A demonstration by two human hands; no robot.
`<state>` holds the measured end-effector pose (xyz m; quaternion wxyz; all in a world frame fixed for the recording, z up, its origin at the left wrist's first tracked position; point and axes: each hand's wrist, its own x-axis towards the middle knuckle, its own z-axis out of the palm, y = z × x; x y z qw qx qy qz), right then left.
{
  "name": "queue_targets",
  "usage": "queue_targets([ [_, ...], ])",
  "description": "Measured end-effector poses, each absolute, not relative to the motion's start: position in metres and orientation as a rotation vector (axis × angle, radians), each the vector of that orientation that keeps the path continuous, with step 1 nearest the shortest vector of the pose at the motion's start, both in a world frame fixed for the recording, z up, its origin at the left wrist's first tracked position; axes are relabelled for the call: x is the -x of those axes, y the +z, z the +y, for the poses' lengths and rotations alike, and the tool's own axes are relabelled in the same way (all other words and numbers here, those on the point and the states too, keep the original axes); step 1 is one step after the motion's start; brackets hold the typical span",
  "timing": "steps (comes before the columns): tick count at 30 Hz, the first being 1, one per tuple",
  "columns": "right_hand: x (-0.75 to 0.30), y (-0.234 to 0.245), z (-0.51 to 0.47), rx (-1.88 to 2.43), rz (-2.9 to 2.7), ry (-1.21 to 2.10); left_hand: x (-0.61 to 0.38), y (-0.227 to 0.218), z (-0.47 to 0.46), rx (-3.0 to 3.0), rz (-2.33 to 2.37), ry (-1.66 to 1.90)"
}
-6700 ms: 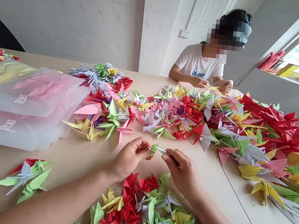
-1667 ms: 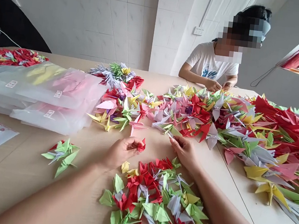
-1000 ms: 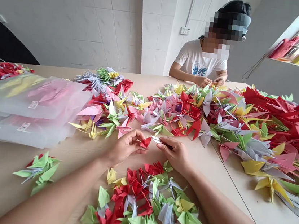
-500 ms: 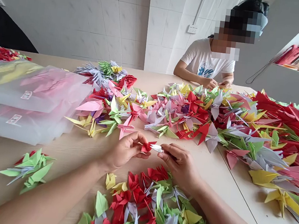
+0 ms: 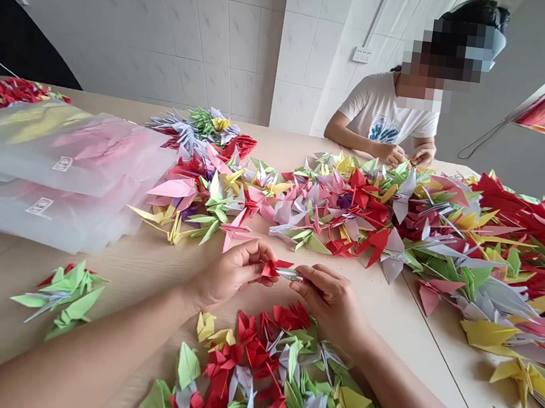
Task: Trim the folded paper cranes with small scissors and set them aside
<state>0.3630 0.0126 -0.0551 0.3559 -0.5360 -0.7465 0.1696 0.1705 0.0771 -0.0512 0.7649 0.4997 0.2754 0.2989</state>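
Note:
My left hand (image 5: 230, 275) pinches a small red folded paper crane (image 5: 271, 269) just above the wooden table (image 5: 144, 274). My right hand (image 5: 333, 301) is closed on a thin silvery tool (image 5: 288, 274) whose tip touches the red crane. Directly below both hands lies a pile of small folded cranes (image 5: 276, 376) in red, green, yellow and lilac.
A long heap of bigger paper cranes (image 5: 400, 219) covers the far and right side of the table. Frosted plastic bags (image 5: 58, 171) of paper lie at left, with a small green crane cluster (image 5: 66, 291) near them. Another person (image 5: 392, 119) folds paper across the table.
Earlier my left hand held a green crane; it now holds a red one. Over the last second both hands came together and the tool's tip stayed against the red crane.

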Motion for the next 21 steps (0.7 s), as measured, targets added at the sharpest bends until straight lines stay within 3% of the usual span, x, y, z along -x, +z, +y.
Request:
queue_targets([
  [21, -0.3621, -0.0549, 0.0139, 1.39, -1.951, 0.36, -0.17, -0.0465, 0.0746, -1.152, 0.601, 0.612],
])
